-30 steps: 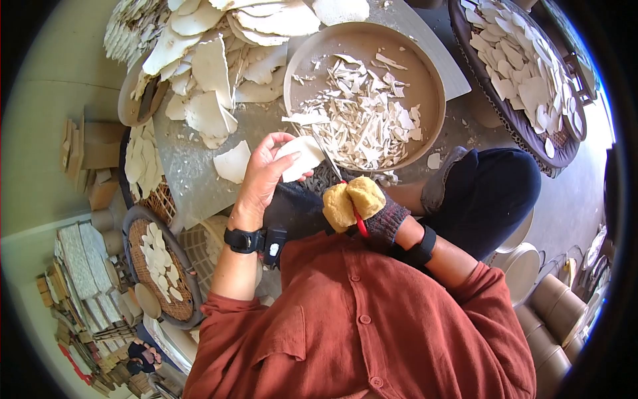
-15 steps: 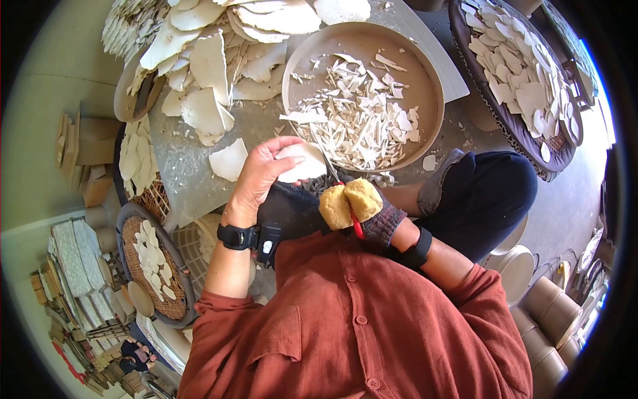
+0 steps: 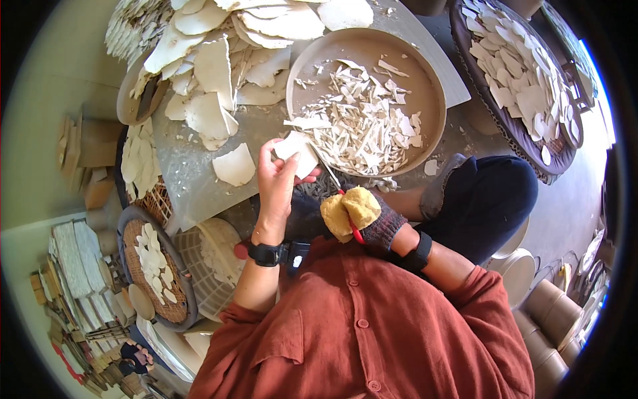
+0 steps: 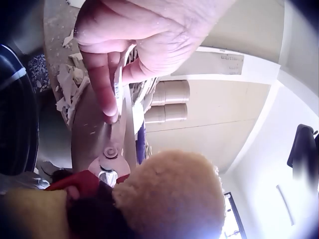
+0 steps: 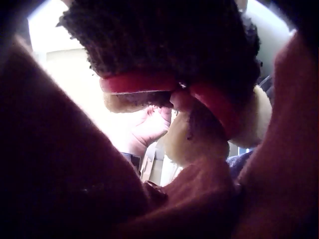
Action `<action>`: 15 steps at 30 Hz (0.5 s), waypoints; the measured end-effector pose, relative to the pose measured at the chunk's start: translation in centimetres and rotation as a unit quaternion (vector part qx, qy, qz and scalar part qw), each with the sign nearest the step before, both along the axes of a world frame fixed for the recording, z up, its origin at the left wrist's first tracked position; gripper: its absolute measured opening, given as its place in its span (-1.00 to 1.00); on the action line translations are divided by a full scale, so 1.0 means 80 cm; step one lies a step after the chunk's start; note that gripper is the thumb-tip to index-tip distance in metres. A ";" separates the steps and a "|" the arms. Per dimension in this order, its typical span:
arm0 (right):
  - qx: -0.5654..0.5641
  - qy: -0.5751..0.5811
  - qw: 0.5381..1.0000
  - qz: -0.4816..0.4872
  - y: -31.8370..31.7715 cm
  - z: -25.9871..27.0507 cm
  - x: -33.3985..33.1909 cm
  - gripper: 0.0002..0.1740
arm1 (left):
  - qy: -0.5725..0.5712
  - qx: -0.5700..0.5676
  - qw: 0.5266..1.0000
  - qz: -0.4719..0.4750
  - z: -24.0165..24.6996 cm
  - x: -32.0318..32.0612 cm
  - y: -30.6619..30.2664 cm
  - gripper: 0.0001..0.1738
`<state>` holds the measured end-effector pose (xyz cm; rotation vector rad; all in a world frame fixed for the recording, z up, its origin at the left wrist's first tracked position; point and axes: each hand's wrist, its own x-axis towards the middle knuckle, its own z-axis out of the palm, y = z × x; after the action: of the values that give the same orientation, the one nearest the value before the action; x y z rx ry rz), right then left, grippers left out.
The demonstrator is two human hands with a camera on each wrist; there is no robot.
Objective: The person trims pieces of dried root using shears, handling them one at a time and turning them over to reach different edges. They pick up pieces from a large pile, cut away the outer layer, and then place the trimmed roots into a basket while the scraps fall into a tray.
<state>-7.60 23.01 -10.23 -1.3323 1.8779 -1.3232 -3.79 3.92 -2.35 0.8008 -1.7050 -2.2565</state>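
Note:
My left hand (image 3: 274, 188) pinches a thin, flat white slice (image 3: 299, 156) between thumb and fingers, near the front of a round tray. In the left wrist view this slice (image 4: 118, 84) is seen edge-on, close by the scissor blades. My right hand (image 3: 384, 225), in a dark knit glove, grips red-handled scissors (image 4: 110, 152), whose blades point at the slice's right edge. Thick yellow foam pads (image 3: 362, 206) wrap the fingers around the handles. The right wrist view is dark, but shows the red handles (image 5: 214, 102) under the glove.
The round tray (image 3: 437, 83) bears a heap of white offcuts (image 3: 365, 130). Big white slices (image 3: 212, 70) are piled at the back left of the metal-topped table (image 3: 193, 173). A loose piece (image 3: 234, 165) lies on it. Baskets of trimmed slices stand right (image 3: 531, 93) and left (image 3: 151, 263).
The left hand shifted a little left, then back right, with its wrist swinging rightward. The slice now sits at a different angle in its fingers. The right hand with the scissors has hardly moved.

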 end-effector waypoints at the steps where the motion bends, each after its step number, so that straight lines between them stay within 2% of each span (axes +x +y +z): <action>1: -0.014 0.000 1.000 -0.010 -0.004 -0.004 0.001 -0.76 | 0.000 -0.012 1.000 -0.005 0.002 -0.001 -0.002 -0.59; 3: -0.085 -0.213 0.973 -0.021 -0.012 -0.002 -0.002 -0.79 | -0.012 0.003 0.999 -0.042 0.010 0.002 0.006 -0.59; 6: -0.056 -0.217 0.974 0.031 -0.011 0.018 -0.014 -0.66 | -0.021 0.016 0.998 -0.062 0.012 0.004 0.010 -0.59; 8: 0.047 0.011 0.998 0.037 -0.002 0.027 -0.017 -0.69 | -0.019 0.012 0.997 -0.074 0.007 0.006 0.009 -0.59; 9: 0.016 -0.179 0.984 0.020 -0.004 0.005 -0.006 -0.68 | -0.021 0.017 0.997 -0.075 0.005 0.007 0.010 -0.59; 10: -0.029 -0.359 0.933 -0.014 -0.010 0.000 0.002 -0.68 | -0.022 0.020 0.997 -0.076 0.005 0.007 0.010 -0.59; 13: -0.082 -0.475 0.875 -0.051 -0.011 0.015 0.004 -0.70 | -0.028 0.009 0.995 -0.092 0.008 0.007 0.005 -0.58; 14: -0.084 -0.292 0.951 -0.053 -0.008 0.018 0.000 -0.72 | -0.032 0.004 0.994 -0.101 0.008 0.007 0.003 -0.57; 15: -0.083 -0.097 0.990 -0.053 -0.004 0.020 -0.007 -0.73 | -0.035 -0.005 0.992 -0.122 0.011 0.007 0.002 -0.56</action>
<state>-8.17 22.67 -8.66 -1.1487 1.7585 -1.6317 -3.21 4.10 -1.49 0.7113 -1.9404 -2.3968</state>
